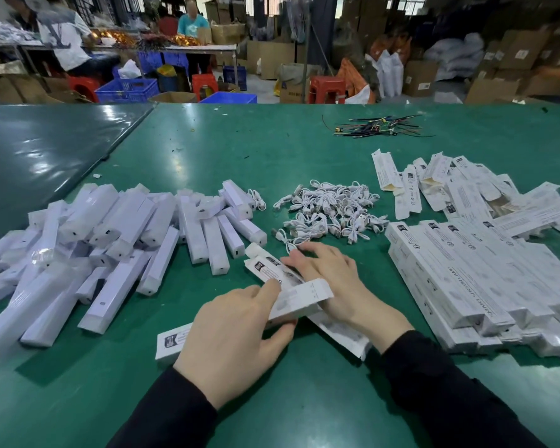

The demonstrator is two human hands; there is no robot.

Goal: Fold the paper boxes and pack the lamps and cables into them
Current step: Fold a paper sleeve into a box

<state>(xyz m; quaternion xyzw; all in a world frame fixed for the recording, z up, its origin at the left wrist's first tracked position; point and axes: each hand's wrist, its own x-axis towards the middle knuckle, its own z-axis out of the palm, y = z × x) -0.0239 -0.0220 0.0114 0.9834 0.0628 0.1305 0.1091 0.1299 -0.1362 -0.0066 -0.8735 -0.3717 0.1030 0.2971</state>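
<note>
Left hand [230,337] grips one paper box [301,297], right hand [327,276] lies flat-fingered on another [272,268]; folding step, seemingly; next: a lamp [214,250].

Almost no print was legible. The flat paper boxes [459,273] stacked at the right of the worktop [304,163] carried lines of small print, a dark badge at one end and round marks resembling CE symbols, all too blurred to read. The boxes under the hands showed similar unreadable print.
</note>
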